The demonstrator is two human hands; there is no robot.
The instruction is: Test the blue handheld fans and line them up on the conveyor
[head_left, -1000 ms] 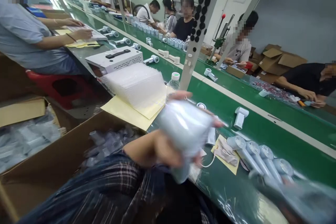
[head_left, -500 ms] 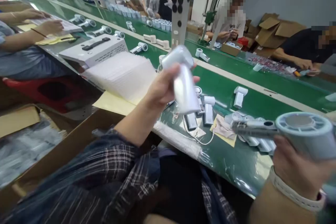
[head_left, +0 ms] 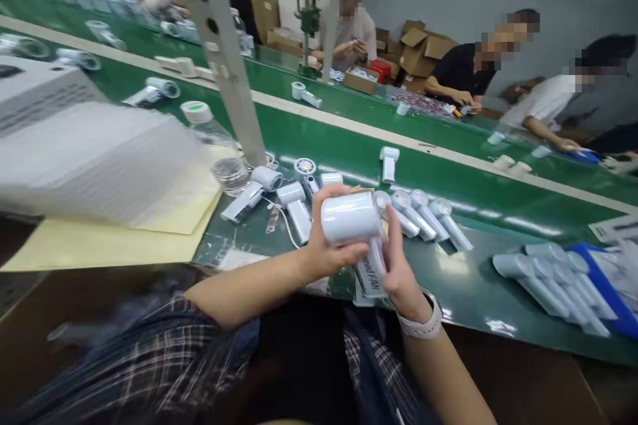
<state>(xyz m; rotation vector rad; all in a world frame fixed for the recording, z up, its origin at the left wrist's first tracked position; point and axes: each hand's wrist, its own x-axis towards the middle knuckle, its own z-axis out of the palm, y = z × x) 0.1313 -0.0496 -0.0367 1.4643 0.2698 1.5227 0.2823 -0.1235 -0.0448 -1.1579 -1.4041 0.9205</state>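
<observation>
In the head view a pale blue handheld fan [head_left: 349, 218] is held up over the bench edge, its round head sideways and its handle angled down. My left hand [head_left: 321, 249] wraps the fan head, with fingers above and below it. My right hand [head_left: 405, 282] closes along the handle side, its fingers partly hidden behind the fan. Grey lettering ending in "FAN" shows on a white surface [head_left: 371, 272] beside the right hand; I cannot tell if it is the handle's film or a box. Just beyond lie several more fans [head_left: 299, 212] and a white cable.
A row of fans [head_left: 423, 216] lies right of my hands, and more fans [head_left: 553, 279] lie by a blue tray [head_left: 605, 292]. At left are a water bottle [head_left: 226, 153], a stack of white sheets [head_left: 109, 166] and yellow paper [head_left: 114, 242]. A metal post [head_left: 224, 60] stands ahead. Co-workers sit across the green bench.
The view has swung to the right. My hands, apart before with a fan in each, have come together at one fan in front of me. The second fan is no longer distinguishable.
</observation>
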